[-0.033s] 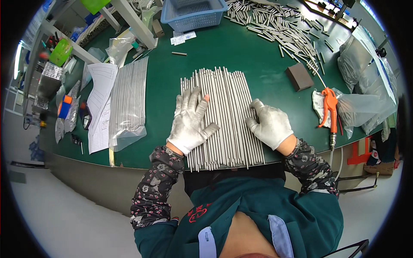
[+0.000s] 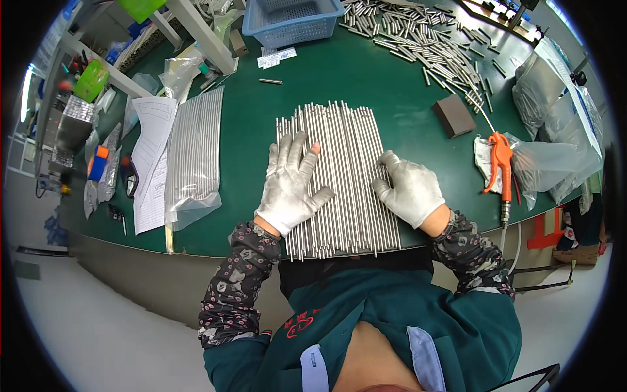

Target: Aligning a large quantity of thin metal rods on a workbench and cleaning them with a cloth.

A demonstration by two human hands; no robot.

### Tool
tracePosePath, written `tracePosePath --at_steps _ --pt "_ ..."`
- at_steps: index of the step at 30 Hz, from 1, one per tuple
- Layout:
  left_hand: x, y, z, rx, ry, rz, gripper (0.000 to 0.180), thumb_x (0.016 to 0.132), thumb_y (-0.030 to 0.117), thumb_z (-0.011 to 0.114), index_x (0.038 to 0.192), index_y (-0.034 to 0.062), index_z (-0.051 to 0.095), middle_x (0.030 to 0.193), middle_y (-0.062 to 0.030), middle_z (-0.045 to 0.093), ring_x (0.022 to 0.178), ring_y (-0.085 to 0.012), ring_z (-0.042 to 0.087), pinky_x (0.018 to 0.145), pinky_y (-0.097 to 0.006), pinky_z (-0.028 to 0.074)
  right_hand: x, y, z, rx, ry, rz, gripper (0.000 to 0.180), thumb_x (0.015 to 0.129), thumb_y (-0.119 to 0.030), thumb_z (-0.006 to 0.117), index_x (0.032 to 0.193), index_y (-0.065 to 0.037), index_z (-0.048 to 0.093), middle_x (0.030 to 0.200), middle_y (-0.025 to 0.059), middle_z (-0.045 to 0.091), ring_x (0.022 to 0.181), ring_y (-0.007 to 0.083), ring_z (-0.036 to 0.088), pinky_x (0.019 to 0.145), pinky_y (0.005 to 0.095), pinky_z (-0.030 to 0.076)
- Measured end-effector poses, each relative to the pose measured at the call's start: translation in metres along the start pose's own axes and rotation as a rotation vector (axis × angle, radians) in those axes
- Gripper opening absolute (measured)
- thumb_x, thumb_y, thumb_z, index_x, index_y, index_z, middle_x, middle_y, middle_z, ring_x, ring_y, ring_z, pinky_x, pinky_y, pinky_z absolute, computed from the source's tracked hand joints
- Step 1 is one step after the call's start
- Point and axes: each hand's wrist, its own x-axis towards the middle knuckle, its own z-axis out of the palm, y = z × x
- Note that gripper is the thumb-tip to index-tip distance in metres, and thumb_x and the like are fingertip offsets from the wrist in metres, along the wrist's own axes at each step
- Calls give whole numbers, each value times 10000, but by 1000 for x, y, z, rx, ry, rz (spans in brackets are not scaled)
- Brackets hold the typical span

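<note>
Left hand (image 2: 289,186), right hand (image 2: 410,188) flat, fingers spread on metal rods (image 2: 339,176); grasping nothing, seemingly; rod ends hidden.

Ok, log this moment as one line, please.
left hand: flat on row of long thin metal rods | right hand: flat on same rods | rods side by side on green table | orange air gun: right, untouched

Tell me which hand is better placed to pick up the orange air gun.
The right hand, probably. It rests on the right edge of the metal rods, the side where the orange air gun lies. The left hand lies flat on the rods' left part, farther away.
</note>
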Motion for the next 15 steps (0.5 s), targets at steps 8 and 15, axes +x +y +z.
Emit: tracePosePath --at_steps 8,15 --pt "18 33 7 10 -96 -54 855 786 526 630 1443 63 338 1492 -234 263 1389 -447 211 1129 -605 116 -10 17 -10 -133 50 21 370 796 -260 646 1050 -10 545 852 169 629 801 343 634 708 436 508" --pt "25 42 -13 81 -369 347 781 839 655 452 1465 202 339 1522 -107 303 1410 -371 238 1152 -561 113 -11 29 2 -150 -44 -476 753 866 -591 463 1346 -11 468 1446 237 364 1388 391 283 1130 571 177"
